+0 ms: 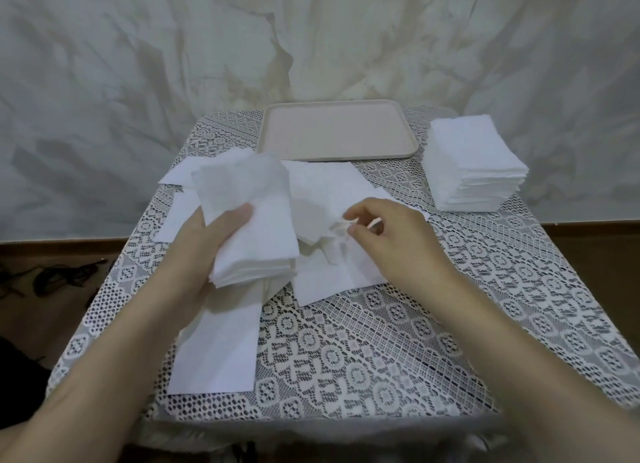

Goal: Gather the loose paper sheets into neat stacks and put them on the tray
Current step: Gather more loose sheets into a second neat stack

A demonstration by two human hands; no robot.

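My left hand (211, 241) grips a thick bundle of white paper sheets (249, 213), thumb on top, lifted a little above the table at centre left. My right hand (388, 241) pinches the crumpled edge of a loose white sheet (332, 192) lying at the table's centre. More loose sheets lie flat beneath and around: one long sheet (218, 352) near the front left, others (173, 175) at the far left. A pale pink tray (337, 133) sits at the table's far edge with nothing on it.
A tall neat stack of white sheets (474, 165) stands at the far right of the table, beside the tray. A lace tablecloth (381, 352) covers the small table. The floor lies on both sides, with dark cables (52, 279) at left.
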